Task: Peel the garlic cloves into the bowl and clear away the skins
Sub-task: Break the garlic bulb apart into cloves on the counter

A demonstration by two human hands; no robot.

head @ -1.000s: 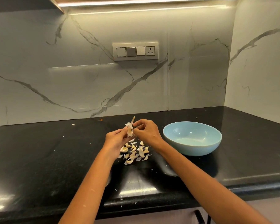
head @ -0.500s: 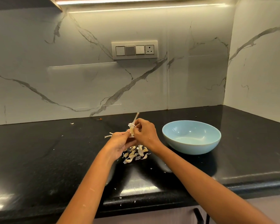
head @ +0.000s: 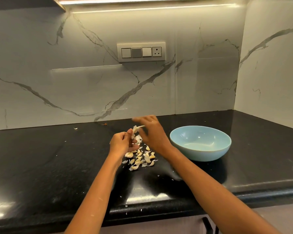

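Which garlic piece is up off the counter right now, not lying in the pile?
The garlic piece pinched in the left hand, with papery skin trailing; the right hand is beside it. Every other clove lies on the black counter.

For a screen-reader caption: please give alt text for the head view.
Two hands work a garlic piece above loose cloves on a black counter: the left hand pinches it, the blurred right hand is beside it. An empty blue bowl sits right.
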